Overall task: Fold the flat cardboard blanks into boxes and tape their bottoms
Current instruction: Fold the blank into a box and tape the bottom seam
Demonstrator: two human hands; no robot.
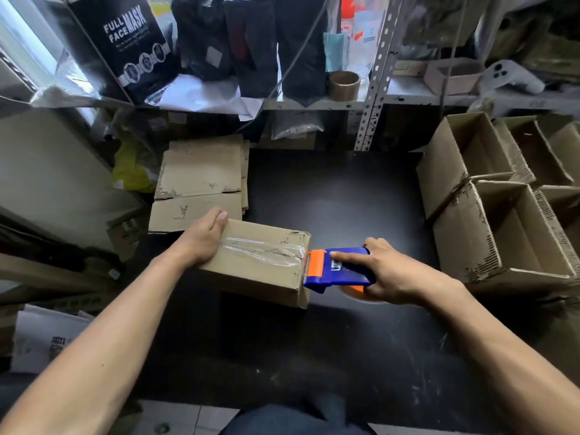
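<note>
cardboard blanks behind taped box

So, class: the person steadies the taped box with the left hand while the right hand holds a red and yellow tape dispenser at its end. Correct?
Not quite. The head view shows the tape dispenser is blue and orange. The rest stands: left hand steadies the box, right hand holds the dispenser.

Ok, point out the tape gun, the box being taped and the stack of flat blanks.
tape gun [345, 269]: head view, on its blue body.
box [251, 271]: head view, on its taped top face.
blanks [201, 174]: head view, on the top sheet.
</note>
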